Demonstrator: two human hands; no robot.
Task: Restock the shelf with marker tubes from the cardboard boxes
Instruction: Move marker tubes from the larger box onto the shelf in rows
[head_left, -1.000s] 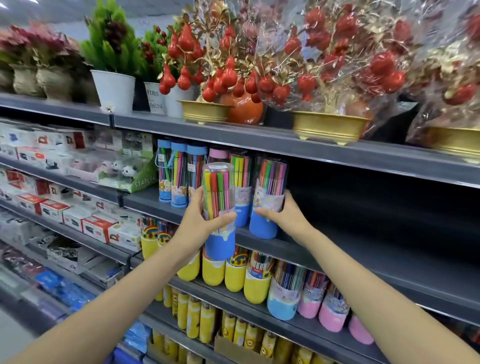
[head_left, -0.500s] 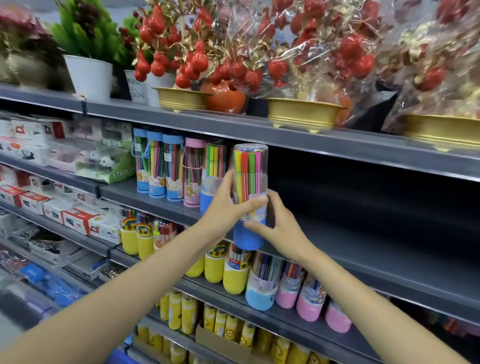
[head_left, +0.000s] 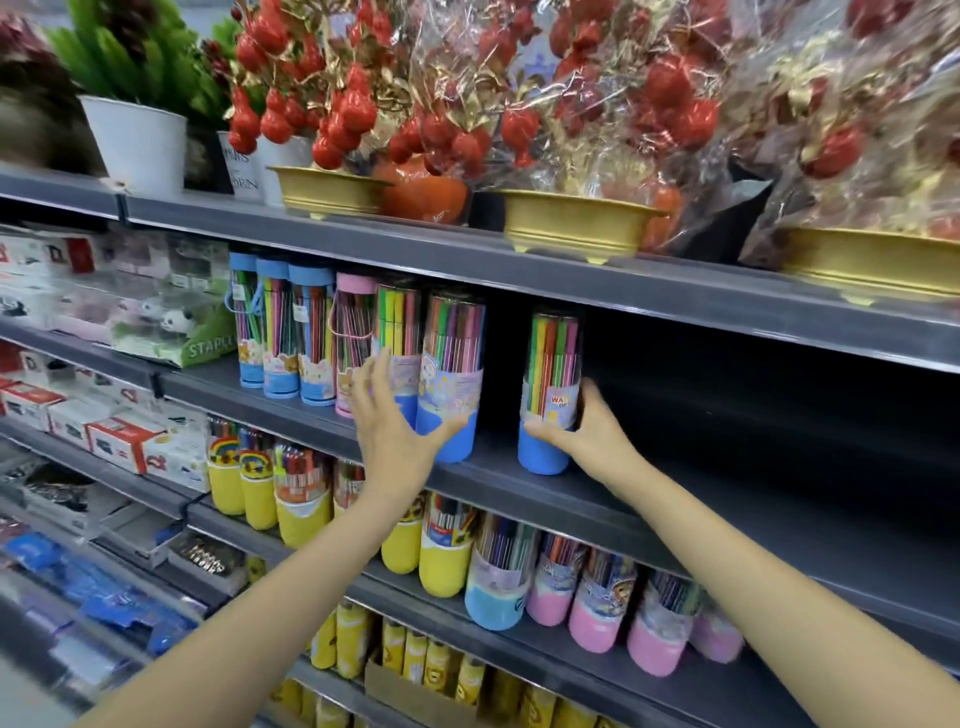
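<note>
Marker tube going onto the shelf (head_left: 519, 483)
right hand (head_left: 587, 434) grips a blue-based marker tube (head_left: 551, 389) standing upright, left hand (head_left: 389, 415) spread loose by the neighbouring tubes (head_left: 451, 379)

The tube (head_left: 550, 389) gripped by the right hand (head_left: 584, 434) has a blue base and multicoloured markers; its neighbour (head_left: 451, 384) looks blue-based with a pale cartoon-print band.

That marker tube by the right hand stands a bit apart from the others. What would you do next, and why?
Probably slide it left. The right hand grips the blue-based tube low down, standing upright on the shelf, with a dark gap between it and the next blue-based tube. The left hand, fingers spread, is at that row. Closing the gap would keep the row tight and leave the bare shelf to the right free.
</note>
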